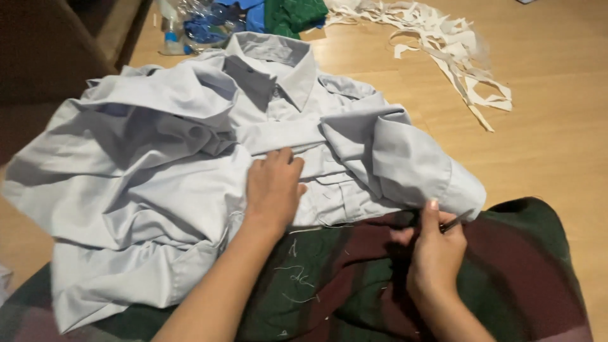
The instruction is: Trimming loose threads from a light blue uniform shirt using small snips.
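A crumpled pale grey collared shirt point(164, 164) lies across a wooden table point(557, 126), its collar toward the far side. My left hand point(273, 187) rests flat on the shirt's front near the middle, fingers together. My right hand point(436, 244) is closed around a small thin metal tool point(457, 221), held at the shirt's lower right edge beside the folded sleeve cuff point(443, 183). A dark green and maroon checked cloth point(354, 285) with loose thread bits covers my lap below the shirt.
A tangle of white fabric strips point(443, 44) lies at the far right of the table. Blue and green cloth point(278, 14), clear plastic bags and a small bottle point(171, 31) sit at the far edge. A dark piece of furniture point(44, 50) stands at the left.
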